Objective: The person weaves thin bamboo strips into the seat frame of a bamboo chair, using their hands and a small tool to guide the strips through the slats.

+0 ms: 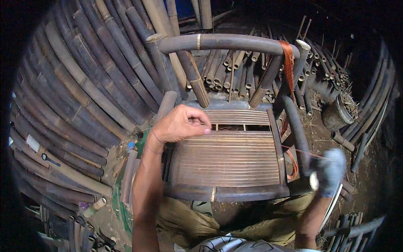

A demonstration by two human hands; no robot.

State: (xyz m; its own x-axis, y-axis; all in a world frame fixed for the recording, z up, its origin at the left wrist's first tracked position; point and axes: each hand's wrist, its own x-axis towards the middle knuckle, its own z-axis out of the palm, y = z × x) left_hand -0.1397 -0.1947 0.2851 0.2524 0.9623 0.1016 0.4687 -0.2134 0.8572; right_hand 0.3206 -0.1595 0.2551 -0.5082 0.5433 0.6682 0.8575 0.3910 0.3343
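Note:
In front of me stands a bamboo chair with a dark backrest rail (239, 43) and a seat of thin split-bamboo slats (226, 159). My left hand (180, 124) is bare and reaches over the seat's left side. Its fingers are curled, with the thumb beside a gap between the slats; what they hold, if anything, is hidden. Out past the chair's right side is my right hand (331, 170), in a pale grey glove and slightly blurred. A thin reddish cord (303, 153) runs taut from the seat's right edge to this closed hand.
Dark bamboo poles (84, 84) lean in rows at the left. Cut bamboo tubes (235, 69) are stacked behind the chair. Orange strands (288, 63) hang from the backrest's right end. A bucket (338, 112) stands on the floor at the right.

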